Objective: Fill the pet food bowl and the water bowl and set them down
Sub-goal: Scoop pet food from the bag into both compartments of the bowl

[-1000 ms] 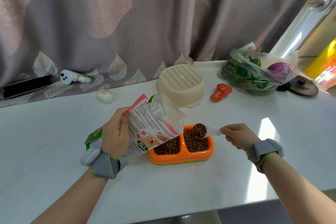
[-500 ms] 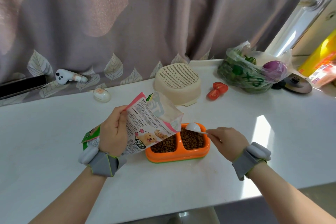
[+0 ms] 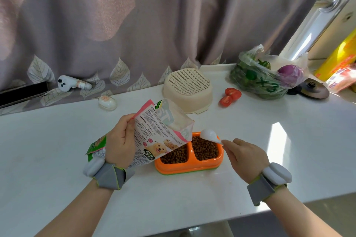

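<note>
Kibble fills both wells of the orange plastic bowl (image 3: pixel 189 167) on the white worktop (image 3: pixel 250 140) | left hand (image 3: pixel 120 140) grips the crinkly feed bag (image 3: pixel 159 131), right hand (image 3: pixel 243 155) pinches an upturned white scoop (image 3: pixel 210 135) | risk: tilted bag spills pellets; no well left for water.

Bag (image 3: pixel 154 136) left of bowl (image 3: pixel 189 167); colander (image 3: pixel 187 89) behind.

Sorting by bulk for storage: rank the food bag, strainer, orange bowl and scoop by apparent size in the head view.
1. Food bag, though it sits nearer the camera.
2-3. Orange bowl and strainer: too alike to rank; the strainer sits farther back.
4. Scoop.
</note>
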Motion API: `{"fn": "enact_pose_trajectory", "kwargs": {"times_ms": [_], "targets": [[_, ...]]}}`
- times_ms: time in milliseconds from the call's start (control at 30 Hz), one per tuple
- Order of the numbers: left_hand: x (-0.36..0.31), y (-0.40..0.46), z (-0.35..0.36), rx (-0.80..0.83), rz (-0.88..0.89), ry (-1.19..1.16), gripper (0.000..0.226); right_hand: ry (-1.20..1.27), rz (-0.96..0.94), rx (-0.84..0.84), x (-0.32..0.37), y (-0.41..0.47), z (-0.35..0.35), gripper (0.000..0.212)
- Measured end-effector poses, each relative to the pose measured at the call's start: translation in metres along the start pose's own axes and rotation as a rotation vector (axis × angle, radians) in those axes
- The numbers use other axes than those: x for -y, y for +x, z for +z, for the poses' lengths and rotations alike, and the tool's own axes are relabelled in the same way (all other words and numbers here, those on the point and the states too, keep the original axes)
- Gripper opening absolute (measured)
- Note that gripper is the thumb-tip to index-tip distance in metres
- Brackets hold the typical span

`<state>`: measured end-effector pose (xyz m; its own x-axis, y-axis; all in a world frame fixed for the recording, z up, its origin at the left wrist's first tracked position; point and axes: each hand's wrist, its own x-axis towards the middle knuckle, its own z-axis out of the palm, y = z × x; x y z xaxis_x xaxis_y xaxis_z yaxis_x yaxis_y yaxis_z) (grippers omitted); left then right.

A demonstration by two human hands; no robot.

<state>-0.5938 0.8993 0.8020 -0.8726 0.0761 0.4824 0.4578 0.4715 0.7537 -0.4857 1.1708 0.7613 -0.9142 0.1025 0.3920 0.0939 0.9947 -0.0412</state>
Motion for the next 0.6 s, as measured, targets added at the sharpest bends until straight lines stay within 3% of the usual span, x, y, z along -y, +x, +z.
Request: {"fn": "enact_pose_trajectory", "kwargs": {"times_ms": [167,267,433,533,600], "targets": [[0.003,0.003,-0.001,-0.002,-0.001,-0.004,0.031,-0.033,0.016,0.063,0.002,-0.003,-0.002,0.046],[0.005,0.003,-0.002,-0.006,-0.006,-0.019,0.031,0.057,0.03,0.003,0.005,-0.002,-0.009,0.055],[0.009,0.005,-0.007,-0.011,-0.008,-0.063,0.037,0.653,0.126,-0.195,0.035,0.035,-0.056,0.037],[0.014,0.005,-0.01,-0.032,-0.047,-0.083,0.044,0.868,0.084,-0.139,0.06,0.061,-0.084,0.021],[0.018,0.004,-0.013,-0.04,-0.068,-0.083,0.045,0.852,0.031,-0.046,0.077,0.072,-0.089,0.012]]}}
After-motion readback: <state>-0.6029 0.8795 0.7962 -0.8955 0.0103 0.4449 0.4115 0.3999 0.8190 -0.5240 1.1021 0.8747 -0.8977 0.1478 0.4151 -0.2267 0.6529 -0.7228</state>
